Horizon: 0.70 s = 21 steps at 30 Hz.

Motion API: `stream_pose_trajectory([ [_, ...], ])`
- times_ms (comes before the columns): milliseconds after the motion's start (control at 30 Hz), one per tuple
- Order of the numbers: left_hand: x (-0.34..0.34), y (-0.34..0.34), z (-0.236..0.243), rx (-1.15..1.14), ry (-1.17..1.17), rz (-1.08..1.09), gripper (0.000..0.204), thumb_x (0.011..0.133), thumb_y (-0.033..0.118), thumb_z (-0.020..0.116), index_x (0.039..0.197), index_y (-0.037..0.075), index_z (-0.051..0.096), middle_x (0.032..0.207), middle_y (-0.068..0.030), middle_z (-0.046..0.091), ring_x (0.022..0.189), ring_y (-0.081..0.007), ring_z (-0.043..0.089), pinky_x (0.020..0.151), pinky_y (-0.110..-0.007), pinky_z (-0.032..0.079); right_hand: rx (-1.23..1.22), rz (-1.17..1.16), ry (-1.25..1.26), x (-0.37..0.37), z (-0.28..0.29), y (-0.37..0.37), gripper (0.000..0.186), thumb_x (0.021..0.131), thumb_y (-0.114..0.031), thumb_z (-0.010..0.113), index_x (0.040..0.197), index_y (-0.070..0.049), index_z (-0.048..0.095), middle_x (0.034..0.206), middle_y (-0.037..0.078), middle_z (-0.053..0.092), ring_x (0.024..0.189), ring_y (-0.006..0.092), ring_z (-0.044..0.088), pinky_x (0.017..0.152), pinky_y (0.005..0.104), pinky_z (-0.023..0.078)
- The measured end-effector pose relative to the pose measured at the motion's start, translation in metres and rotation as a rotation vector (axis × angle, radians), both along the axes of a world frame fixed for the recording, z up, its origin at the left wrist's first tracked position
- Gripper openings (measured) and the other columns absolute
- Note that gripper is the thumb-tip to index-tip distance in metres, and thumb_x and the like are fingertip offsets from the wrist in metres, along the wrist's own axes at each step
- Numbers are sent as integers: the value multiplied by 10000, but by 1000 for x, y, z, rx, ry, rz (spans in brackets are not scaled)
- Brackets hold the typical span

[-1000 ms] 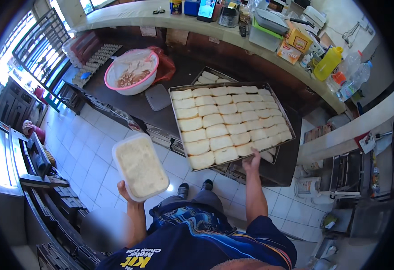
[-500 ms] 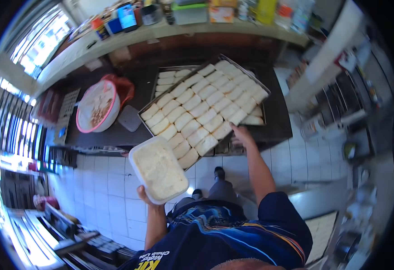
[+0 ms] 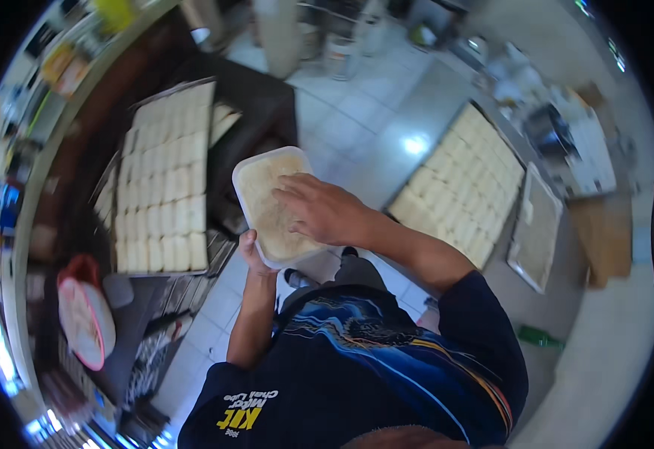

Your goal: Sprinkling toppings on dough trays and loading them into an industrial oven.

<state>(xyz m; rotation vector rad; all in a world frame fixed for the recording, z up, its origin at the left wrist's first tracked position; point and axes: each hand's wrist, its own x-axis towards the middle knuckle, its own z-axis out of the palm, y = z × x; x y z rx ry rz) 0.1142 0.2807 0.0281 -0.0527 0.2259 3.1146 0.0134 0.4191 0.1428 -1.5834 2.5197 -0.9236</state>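
One tub [image 3: 294, 258], centre of my feed, held up over the floor [image 3: 338, 127]. Left hand [image 3: 253, 253] grips its near left edge, thumb outside. Right hand [image 3: 318, 209] over the pale powder [image 3: 261, 200], fingers bent down to it; whether they pinch any, I can't tell. Dough [image 3: 162, 179] lies in rows on the dark desk [image 3: 261, 97], left; another batch [image 3: 461, 183] on the metal desk [image 3: 420, 112], right.

Left hand [image 3: 253, 254] gripping; right hand [image 3: 322, 208] extended palm-down.
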Motion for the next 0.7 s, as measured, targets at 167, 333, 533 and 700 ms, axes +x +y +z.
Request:
stream_pose_trajectory([
  [167,-11,84,-25,61,-88,-97,694,693,314,562,1303,34,385,1224,-194,503,1038,-330,530,871,-449,441,-116,-101,-94,-9,8,121,340,745,-108,632,1065,-18,559,1208,109,481,1098,270,466,923,338,388],
  [333,19,146,-46,192,-121,-75,695,682,295,572,1290,13,389,1210,-214,505,1014,-357,536,862,-465,448,-27,-598,-122,-6,-36,322,153,761,-37,615,908,-7,586,928,86,581,803,239,555,750,311,437],
  [533,60,219,-35,25,-213,156,680,678,297,582,1280,31,411,1206,-211,510,1001,-359,539,848,-487,451,263,-375,8,52,-106,508,129,731,-47,580,860,-47,582,877,61,577,750,247,541,680,307,440],
  [700,95,260,-31,15,-235,262,670,684,304,579,1279,43,417,1204,-201,515,1001,-351,542,849,-490,449,275,-163,-38,49,-147,538,177,711,-68,544,885,-80,570,898,30,564,785,229,531,694,308,434],
])
